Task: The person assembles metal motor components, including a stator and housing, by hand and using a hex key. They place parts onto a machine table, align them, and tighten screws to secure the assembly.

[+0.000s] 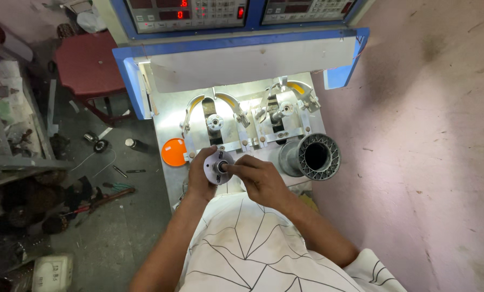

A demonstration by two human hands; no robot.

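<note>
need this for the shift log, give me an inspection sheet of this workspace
surface: metal machine bench, lit at the back
job's things: round metal disc with hub; grey spool lying at right
clutter: orange disc on bench; tools on the floor
grippers: left hand holds the disc; right hand fingertips at its hub
cables: thin wire on floor
surroundings: control panel above; red stool; pink wall

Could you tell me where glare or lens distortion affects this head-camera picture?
Head view: strong glare whitens the metal plate behind the left spindle; wide-angle distortion bows the blue machine frame near the edges; the left hand, right hand and round metal disc stay sharp and evenly lit; the floor clutter at left lies in dim shadow.
</note>
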